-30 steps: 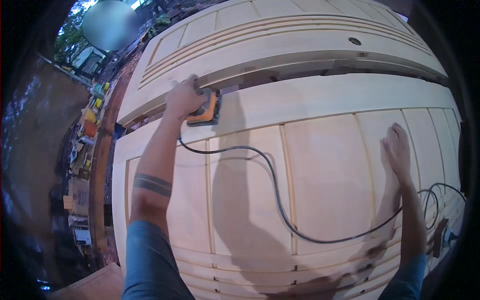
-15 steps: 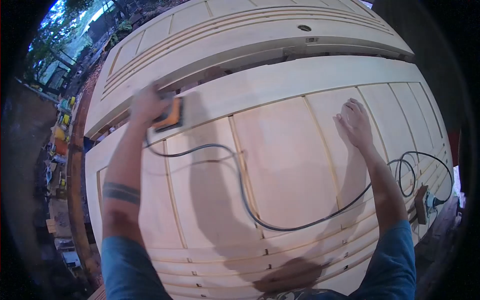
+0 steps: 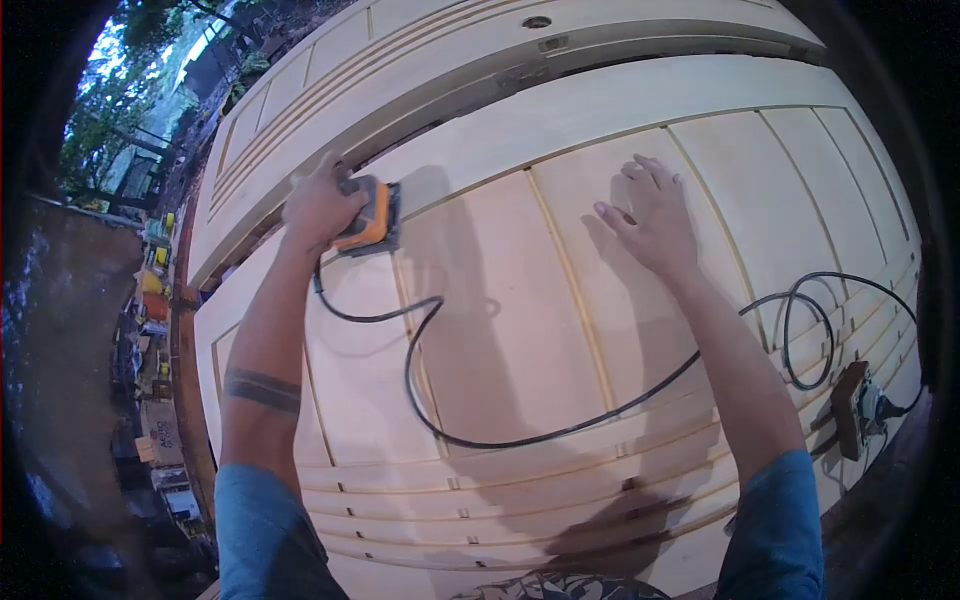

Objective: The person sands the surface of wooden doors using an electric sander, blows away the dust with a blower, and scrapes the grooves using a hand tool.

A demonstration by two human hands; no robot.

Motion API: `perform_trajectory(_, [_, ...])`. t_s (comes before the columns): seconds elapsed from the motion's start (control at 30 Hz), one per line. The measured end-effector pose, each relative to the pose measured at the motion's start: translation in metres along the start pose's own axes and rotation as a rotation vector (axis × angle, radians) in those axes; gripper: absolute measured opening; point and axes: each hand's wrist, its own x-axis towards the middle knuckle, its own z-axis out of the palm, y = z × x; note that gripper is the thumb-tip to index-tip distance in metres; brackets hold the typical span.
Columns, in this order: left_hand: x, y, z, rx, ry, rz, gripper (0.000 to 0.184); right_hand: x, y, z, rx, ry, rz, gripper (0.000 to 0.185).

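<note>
Panelled door (image 3: 500,270) (left hand (image 3: 322,205) on sander (image 3: 376,220))

your pale wooden panel (image 3: 545,330) is softly lit, and broad, dark shadows (image 3: 475,330) fall across it. bluish daylight glares through the trees (image 3: 110,150) at upper left; below them, the clutter (image 3: 153,306) looks dim and soft. your view bows straight edges toward its black corners.

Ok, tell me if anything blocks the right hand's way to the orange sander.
Nothing visible does: between the right hand and the orange sander, held by the left hand, lies only the panelled wooden door. The black cord loops nearer the person.
</note>
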Motion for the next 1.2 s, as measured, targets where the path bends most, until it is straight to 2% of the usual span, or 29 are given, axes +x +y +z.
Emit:
perform_trajectory(0.1, [0.005,0.065,-0.002,0.001,0.090,0.107,0.065,0.000,0.004,0.000,0.032,0.026,-0.020,0.052])
perform_trajectory(0.17, [0.021,0.103,-0.001,-0.018,-0.015,0.145,0.061,0.000,0.003,-0.002,0.060,0.029,-0.014,0.052])
perform_trajectory(0.23, [0.025,0.145,-0.004,-0.070,0.020,0.215,0.055,0.000,0.002,-0.005,0.074,0.025,-0.012,0.052])
perform_trajectory(0.3, [0.038,0.186,-0.006,-0.054,-0.039,0.262,0.051,0.001,0.002,-0.007,0.068,0.014,-0.016,0.051])
perform_trajectory(0.33, [0.043,0.203,-0.004,-0.091,0.011,0.296,0.049,0.001,0.005,-0.006,0.080,0.021,-0.017,0.050])
perform_trajectory(0.37, [0.047,0.218,-0.002,-0.130,0.062,0.337,0.047,0.002,0.009,-0.004,0.087,0.029,-0.012,0.050])
perform_trajectory(0.43, [0.049,0.247,-0.010,-0.087,0.025,0.348,0.046,-0.002,0.016,0.000,0.047,0.046,-0.025,0.049])
perform_trajectory(0.5, [0.050,0.247,-0.013,-0.075,-0.015,0.342,0.045,-0.002,0.017,0.003,-0.044,0.076,-0.066,0.047])
perform_trajectory(0.57, [0.052,0.225,-0.009,-0.095,-0.068,0.301,0.045,-0.001,0.014,0.003,-0.073,0.026,-0.031,0.047])
perform_trajectory(0.67, [0.056,0.157,0.005,-0.148,-0.011,0.255,0.047,0.000,0.016,0.004,-0.093,0.014,-0.027,0.045])
perform_trajectory(0.8, [0.041,0.057,0.009,-0.110,0.074,0.150,0.059,-0.003,0.017,0.007,-0.082,0.018,-0.053,0.043])
perform_trajectory(0.87, [0.034,0.010,0.008,-0.112,0.010,0.080,0.062,-0.002,0.021,0.009,-0.082,0.016,-0.056,0.042])
perform_trajectory(0.93, [0.020,-0.032,0.004,-0.044,-0.021,0.001,0.056,-0.001,0.015,0.009,-0.085,-0.006,-0.052,0.042])
perform_trajectory(1.07, [0.010,-0.136,0.023,-0.030,0.059,-0.041,0.068,-0.002,0.013,0.005,-0.063,-0.015,-0.016,0.041])
perform_trajectory(1.2, [-0.012,-0.215,0.020,-0.034,-0.016,-0.218,0.070,-0.002,0.012,0.008,-0.036,0.027,0.037,0.040])
